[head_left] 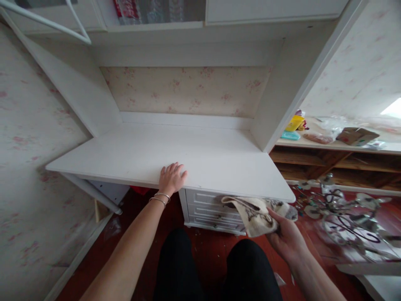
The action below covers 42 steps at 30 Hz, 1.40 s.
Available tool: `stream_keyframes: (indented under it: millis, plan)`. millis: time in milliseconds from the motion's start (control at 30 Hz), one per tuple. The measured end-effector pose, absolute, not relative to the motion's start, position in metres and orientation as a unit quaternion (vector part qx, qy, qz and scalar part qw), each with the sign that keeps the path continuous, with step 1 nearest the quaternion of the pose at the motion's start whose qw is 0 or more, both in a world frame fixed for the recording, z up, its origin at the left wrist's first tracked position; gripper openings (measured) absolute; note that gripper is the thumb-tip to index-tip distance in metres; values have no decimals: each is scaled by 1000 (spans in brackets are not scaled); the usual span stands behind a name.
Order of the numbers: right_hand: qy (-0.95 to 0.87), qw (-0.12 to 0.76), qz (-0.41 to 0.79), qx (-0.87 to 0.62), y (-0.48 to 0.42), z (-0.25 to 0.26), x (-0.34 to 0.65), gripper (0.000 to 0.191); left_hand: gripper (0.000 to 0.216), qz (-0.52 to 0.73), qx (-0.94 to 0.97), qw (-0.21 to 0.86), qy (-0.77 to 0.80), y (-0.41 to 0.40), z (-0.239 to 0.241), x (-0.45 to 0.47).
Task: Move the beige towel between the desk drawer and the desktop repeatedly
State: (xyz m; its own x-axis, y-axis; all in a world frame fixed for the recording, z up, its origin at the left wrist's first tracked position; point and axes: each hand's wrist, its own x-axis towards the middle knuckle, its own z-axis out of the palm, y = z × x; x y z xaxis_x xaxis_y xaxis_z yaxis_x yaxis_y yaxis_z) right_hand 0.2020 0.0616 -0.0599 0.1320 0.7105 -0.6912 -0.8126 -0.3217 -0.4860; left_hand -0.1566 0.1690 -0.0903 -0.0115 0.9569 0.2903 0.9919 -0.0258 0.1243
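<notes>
— From the head camera, what is difficult to see?
— The upper cabinet [156,27] is cut off at the top, and my patterned cloth [258,215] covers part of the white drawer unit [205,211].
— And your hands?
— My left hand [172,179] is open, palm down near the front edge of the white desk [203,146], fingers slightly spread. My right hand [286,239] grips the cloth at the desk's right front, before the drawers; most of its fingers are hidden.
— What do the containers have inside?
— The cabinet's open compartment holds a red packet [128,8] and some transparent items, which I cannot identify. The drawers' inside is not visible.
</notes>
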Motion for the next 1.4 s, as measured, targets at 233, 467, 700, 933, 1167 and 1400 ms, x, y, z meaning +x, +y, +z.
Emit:
stream_keyframes:
  millis: [233,467,700,933,1167,1400]
  plan:
    - [21,507,721,-472,39,-29,182,33,48,-152,-702,57,-693,167,-91,-157]
    - [-50,562,738,-369,107,27,124,33,44,-158,-706,77,-687,166,-91,-156]
    - [-110,635,696,-317,182,10,43,28,42,-166,-702,84,-688,168,-91,-158]
    - [-256,303,809,-434,169,-44,32,11,40,-175,-700,105,-684,168,-91,-158]
    - [-550,327,543,-544,165,-41,80,18,42,-174,-697,92,-689,170,-93,-158]
    - [-775,312,144,-530,193,-73,102,37,44,-160,-696,68,-696,171,-90,-157]
